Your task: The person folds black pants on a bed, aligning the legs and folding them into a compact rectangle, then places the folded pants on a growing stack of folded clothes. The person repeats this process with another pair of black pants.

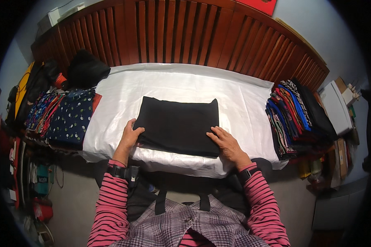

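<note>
A folded black cloth (177,126), perhaps a garment, lies flat in front of me on a white sheet (179,80). Its top right corner sticks up slightly. My left hand (130,136) is at the cloth's left edge, thumb over the top and other fingers partly hidden at the side. On the opposite edge, my right hand (230,146) has its thumb and fingertips on the cloth near the lower right corner. Whether any right-hand fingers reach underneath is hidden.
Folded patterned clothes (69,119) are piled at the left, below a black bundle (87,69). Another stack of folded clothes (293,114) stands at the right. A slatted wooden backrest (179,32) rises behind the sheet. A white box (335,108) is beyond the right stack.
</note>
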The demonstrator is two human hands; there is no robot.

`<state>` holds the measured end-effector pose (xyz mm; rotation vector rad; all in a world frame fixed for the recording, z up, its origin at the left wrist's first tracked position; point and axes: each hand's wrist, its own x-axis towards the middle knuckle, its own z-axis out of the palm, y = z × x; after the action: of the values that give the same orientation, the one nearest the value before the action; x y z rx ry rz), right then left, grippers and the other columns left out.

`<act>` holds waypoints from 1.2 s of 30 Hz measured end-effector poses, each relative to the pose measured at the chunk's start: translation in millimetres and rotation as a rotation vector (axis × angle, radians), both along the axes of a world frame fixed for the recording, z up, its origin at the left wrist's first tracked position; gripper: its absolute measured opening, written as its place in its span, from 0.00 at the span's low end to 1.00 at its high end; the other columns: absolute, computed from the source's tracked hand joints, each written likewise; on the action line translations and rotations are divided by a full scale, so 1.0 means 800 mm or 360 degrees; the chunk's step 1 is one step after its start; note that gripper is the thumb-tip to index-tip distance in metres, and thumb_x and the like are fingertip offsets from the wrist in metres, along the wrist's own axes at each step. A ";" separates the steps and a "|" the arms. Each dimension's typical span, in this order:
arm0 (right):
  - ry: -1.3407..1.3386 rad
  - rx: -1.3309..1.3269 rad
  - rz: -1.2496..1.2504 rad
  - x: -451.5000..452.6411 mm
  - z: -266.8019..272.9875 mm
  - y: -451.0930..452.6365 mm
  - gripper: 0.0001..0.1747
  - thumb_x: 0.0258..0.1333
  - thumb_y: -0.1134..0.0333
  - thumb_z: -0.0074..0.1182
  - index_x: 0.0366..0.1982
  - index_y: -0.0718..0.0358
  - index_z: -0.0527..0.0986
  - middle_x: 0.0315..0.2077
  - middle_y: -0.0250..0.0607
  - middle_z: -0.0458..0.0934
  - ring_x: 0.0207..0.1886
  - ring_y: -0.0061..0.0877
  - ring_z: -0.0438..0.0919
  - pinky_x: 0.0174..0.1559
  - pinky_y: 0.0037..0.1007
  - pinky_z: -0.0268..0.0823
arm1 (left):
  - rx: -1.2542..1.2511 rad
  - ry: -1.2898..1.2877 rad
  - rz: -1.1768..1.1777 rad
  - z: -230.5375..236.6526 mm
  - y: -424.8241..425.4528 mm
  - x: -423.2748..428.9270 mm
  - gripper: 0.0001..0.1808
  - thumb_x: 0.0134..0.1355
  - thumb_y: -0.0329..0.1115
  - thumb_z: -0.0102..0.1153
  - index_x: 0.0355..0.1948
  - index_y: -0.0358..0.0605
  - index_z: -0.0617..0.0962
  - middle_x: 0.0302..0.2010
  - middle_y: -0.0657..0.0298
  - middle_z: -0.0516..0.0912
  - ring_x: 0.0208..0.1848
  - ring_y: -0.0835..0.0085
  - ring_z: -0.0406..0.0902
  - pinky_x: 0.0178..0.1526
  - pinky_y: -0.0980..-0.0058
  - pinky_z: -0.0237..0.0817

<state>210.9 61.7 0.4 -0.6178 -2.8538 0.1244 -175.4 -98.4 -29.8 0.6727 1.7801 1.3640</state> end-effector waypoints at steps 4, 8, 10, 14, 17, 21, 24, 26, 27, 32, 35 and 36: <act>0.0094 -0.0126 0.0065 0.005 -0.006 0.004 0.40 0.46 0.80 0.57 0.64 0.52 0.69 0.63 0.44 0.69 0.67 0.43 0.68 0.68 0.39 0.63 | -0.0158 -0.0065 0.0138 -0.008 -0.001 0.000 0.31 0.56 0.35 0.66 0.59 0.37 0.70 0.42 0.53 0.82 0.35 0.66 0.82 0.25 0.65 0.75; 0.0200 -0.0283 0.0129 0.010 -0.017 0.014 0.44 0.39 0.81 0.58 0.65 0.56 0.68 0.63 0.49 0.67 0.67 0.46 0.67 0.68 0.41 0.62 | 0.0055 -0.0089 0.0025 -0.019 0.003 -0.003 0.27 0.54 0.36 0.69 0.51 0.32 0.73 0.39 0.53 0.83 0.36 0.67 0.83 0.33 0.65 0.78; 0.0204 -0.0259 0.0162 0.012 -0.023 0.018 0.46 0.37 0.81 0.59 0.66 0.56 0.66 0.63 0.49 0.67 0.66 0.47 0.67 0.68 0.41 0.61 | 0.0103 -0.0048 -0.0032 -0.019 0.005 -0.003 0.27 0.53 0.34 0.70 0.51 0.33 0.74 0.40 0.54 0.83 0.37 0.67 0.83 0.35 0.65 0.78; 0.0195 -0.0243 0.0191 0.014 -0.027 0.020 0.47 0.39 0.75 0.60 0.68 0.53 0.64 0.64 0.52 0.65 0.68 0.48 0.65 0.68 0.43 0.60 | 0.0032 -0.0137 0.0032 -0.009 0.002 0.000 0.22 0.52 0.35 0.66 0.48 0.42 0.75 0.37 0.59 0.82 0.33 0.66 0.82 0.29 0.63 0.76; 0.0171 -0.0202 0.0217 0.015 -0.030 0.019 0.49 0.38 0.72 0.63 0.69 0.51 0.63 0.64 0.53 0.65 0.68 0.47 0.65 0.68 0.45 0.58 | 0.0058 -0.0255 0.0142 -0.004 0.005 0.004 0.22 0.53 0.38 0.64 0.47 0.45 0.75 0.37 0.61 0.81 0.34 0.67 0.79 0.30 0.63 0.71; 0.0271 -0.0113 0.0170 0.012 -0.042 0.016 0.48 0.37 0.73 0.63 0.67 0.55 0.64 0.62 0.52 0.67 0.68 0.45 0.65 0.66 0.44 0.59 | -0.0025 -0.0246 0.0316 -0.010 0.004 0.012 0.25 0.52 0.39 0.64 0.52 0.47 0.75 0.42 0.61 0.80 0.39 0.63 0.79 0.31 0.58 0.72; 0.0377 0.0042 0.0070 -0.003 -0.054 0.014 0.35 0.48 0.70 0.55 0.63 0.55 0.68 0.57 0.46 0.71 0.63 0.39 0.69 0.57 0.40 0.63 | 0.0014 -0.0263 0.0405 -0.025 0.002 0.010 0.30 0.51 0.36 0.63 0.56 0.43 0.74 0.48 0.58 0.80 0.48 0.62 0.78 0.43 0.55 0.72; 0.0365 0.0102 -0.0026 -0.010 -0.061 0.012 0.28 0.52 0.68 0.52 0.59 0.54 0.71 0.51 0.41 0.73 0.59 0.35 0.71 0.54 0.38 0.65 | 0.0199 -0.0118 0.0264 -0.042 0.008 0.007 0.32 0.51 0.34 0.62 0.59 0.38 0.72 0.51 0.56 0.79 0.51 0.61 0.77 0.50 0.58 0.71; 0.0418 0.0118 -0.0021 -0.011 -0.063 0.013 0.28 0.52 0.69 0.52 0.58 0.54 0.72 0.51 0.40 0.73 0.59 0.35 0.72 0.54 0.37 0.66 | 0.0332 -0.0035 0.0187 -0.048 0.015 0.001 0.34 0.52 0.33 0.62 0.61 0.36 0.70 0.53 0.55 0.79 0.52 0.60 0.77 0.53 0.59 0.71; 0.0357 0.0054 -0.0078 -0.013 -0.061 0.015 0.25 0.52 0.70 0.52 0.55 0.54 0.75 0.50 0.35 0.75 0.57 0.32 0.74 0.60 0.43 0.63 | 0.0444 0.0219 0.0116 -0.058 0.023 0.001 0.33 0.52 0.30 0.60 0.61 0.33 0.70 0.53 0.56 0.79 0.50 0.63 0.78 0.56 0.69 0.69; 0.0412 0.0068 -0.0069 -0.008 -0.054 0.017 0.24 0.53 0.70 0.52 0.54 0.54 0.75 0.50 0.33 0.75 0.58 0.30 0.74 0.63 0.48 0.59 | 0.0445 0.0199 0.0206 -0.037 0.023 0.013 0.34 0.53 0.30 0.59 0.62 0.31 0.68 0.52 0.54 0.78 0.50 0.62 0.77 0.57 0.70 0.68; 0.0402 0.0064 -0.0067 -0.007 -0.051 0.017 0.24 0.53 0.70 0.51 0.54 0.54 0.75 0.51 0.33 0.75 0.58 0.29 0.74 0.64 0.50 0.58 | 0.0421 0.0241 0.0279 -0.032 0.020 0.020 0.34 0.53 0.30 0.59 0.62 0.31 0.68 0.51 0.54 0.79 0.48 0.63 0.78 0.56 0.71 0.69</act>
<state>205.6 75.2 -40.4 -0.6071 -2.5925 0.1277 -159.0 -82.5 -55.0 0.7931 1.8283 1.7279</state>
